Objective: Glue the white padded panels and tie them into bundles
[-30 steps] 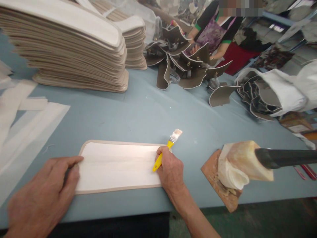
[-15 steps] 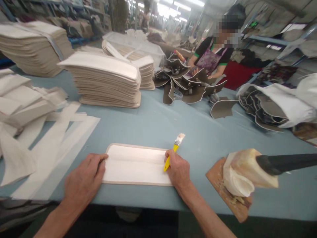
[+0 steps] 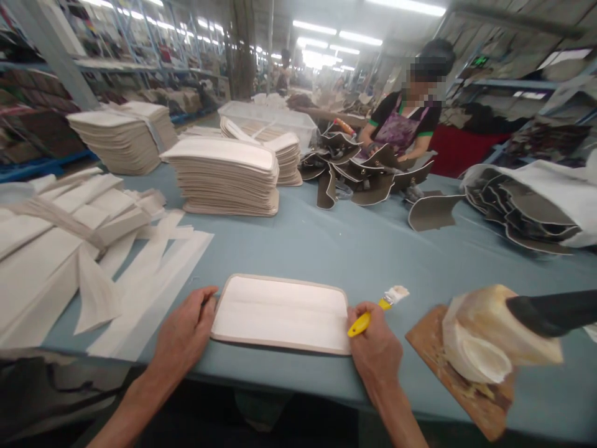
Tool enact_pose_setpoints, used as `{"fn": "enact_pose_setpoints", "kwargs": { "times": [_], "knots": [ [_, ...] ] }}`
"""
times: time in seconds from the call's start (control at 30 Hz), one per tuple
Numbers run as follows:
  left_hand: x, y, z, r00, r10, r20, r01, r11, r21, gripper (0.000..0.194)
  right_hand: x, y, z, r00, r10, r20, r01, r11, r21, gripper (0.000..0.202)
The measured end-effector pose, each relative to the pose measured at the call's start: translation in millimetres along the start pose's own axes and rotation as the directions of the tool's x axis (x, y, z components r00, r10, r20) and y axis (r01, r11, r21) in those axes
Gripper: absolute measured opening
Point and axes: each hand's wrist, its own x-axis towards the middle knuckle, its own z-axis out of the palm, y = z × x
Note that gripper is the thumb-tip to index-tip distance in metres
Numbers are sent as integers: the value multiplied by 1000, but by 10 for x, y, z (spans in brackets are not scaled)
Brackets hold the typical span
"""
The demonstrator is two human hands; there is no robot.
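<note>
A white panel with a beige edge (image 3: 282, 314) lies flat on the blue-grey table near its front edge. My left hand (image 3: 186, 326) is at the panel's left end, its fingers closed on that edge. At the right end my right hand (image 3: 375, 342) has its fingers wrapped round a yellow-handled brush (image 3: 362, 323) and rests against the panel's edge. The brush's bristles, coated in something white, point up and to the right, off the panel.
Stacked beige panels (image 3: 224, 180) stand behind; white strips (image 3: 135, 292) lie left. At right is a glue-stained container (image 3: 476, 342) on a brown board (image 3: 429, 330). Dark curved pieces (image 3: 373, 180) lie farther back, where a person (image 3: 401, 124) works.
The view has shifted, so the table's things appear farther right. My right hand has moved to the panel's right edge, and the brush has tipped more to the right.
</note>
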Motion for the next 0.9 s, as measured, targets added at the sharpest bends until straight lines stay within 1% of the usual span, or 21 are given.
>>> {"fn": "enact_pose_setpoints", "kwargs": {
  "times": [0.1,0.2,0.33,0.43,0.5,0.53,0.6,0.63,0.67,0.7,0.77,0.8,0.83,0.87,0.9],
  "knots": [
    [47,76,-48,998,-28,54,26,999,36,53,-54,1,11,996,-86,-22,86,996,-20,42],
    [153,194,-83,996,-32,79,23,993,114,55,-51,-9,47,981,-185,-65,181,982,-63,45],
    [384,342,-107,992,30,124,-51,984,171,55,-22,-23,68,952,-287,-105,278,956,-89,44],
    [556,396,-133,982,63,179,-91,984,152,47,-13,-21,74,948,-303,-101,295,952,-87,41],
    [642,395,-154,975,48,216,-74,991,114,44,-13,-19,78,952,-296,-81,291,954,-76,40],
    [671,386,-165,972,46,231,-63,996,69,44,-14,-20,80,953,-293,-73,288,955,-70,39],
    [688,370,-191,964,37,265,-13,996,-91,47,-14,-25,78,956,-286,-63,283,957,-59,39],
    [673,370,-207,958,19,287,42,978,-204,49,-13,-30,75,957,-283,-65,280,958,-57,38],
    [641,379,-223,950,-12,311,121,934,-335,52,-13,-35,71,958,-279,-68,276,960,-57,38],
    [593,396,-241,937,-57,345,224,856,-466,56,-11,-40,65,958,-277,-73,273,960,-57,39],
    [452,444,-270,881,-133,454,432,619,-656,64,-6,-50,53,959,-272,-80,268,962,-56,40],
    [363,462,-279,850,-146,506,505,500,-704,68,-3,-54,45,960,-269,-80,265,963,-55,40],
    [263,468,-281,822,-156,548,558,409,-722,71,1,-56,37,961,-265,-78,262,964,-49,41],
    [153,454,-277,800,-171,576,595,355,-721,75,4,-56,27,963,-256,-78,254,967,-39,43],
    [33,417,-265,786,-193,588,616,330,-715,77,6,-53,15,968,-237,-79,236,971,-23,45]
  ]
}}
